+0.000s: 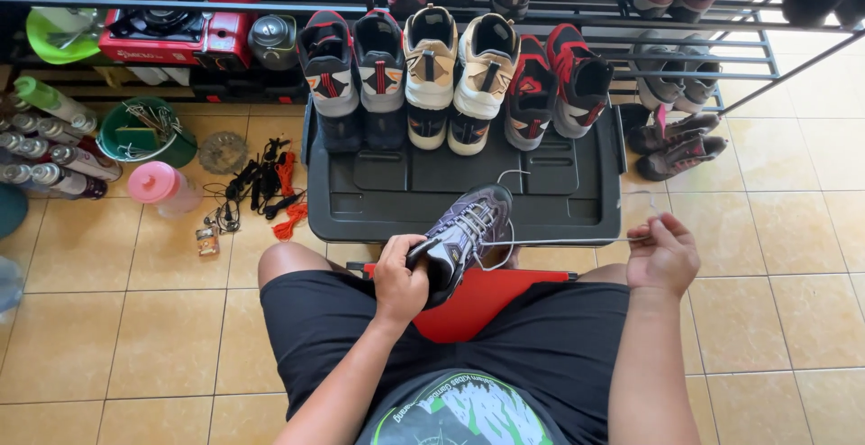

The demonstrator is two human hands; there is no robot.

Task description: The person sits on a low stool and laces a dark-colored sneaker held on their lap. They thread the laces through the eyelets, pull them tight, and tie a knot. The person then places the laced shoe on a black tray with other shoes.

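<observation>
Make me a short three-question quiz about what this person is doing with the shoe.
1. True or false: the left hand grips the grey sneaker at its heel end.
2. What does the right hand pull taut? A) a red cord B) a white lace C) a cable
3. Fill in: the six shoes in a row stand on a dark ____.

Key: 1 true; 2 B; 3 bin lid.
</observation>
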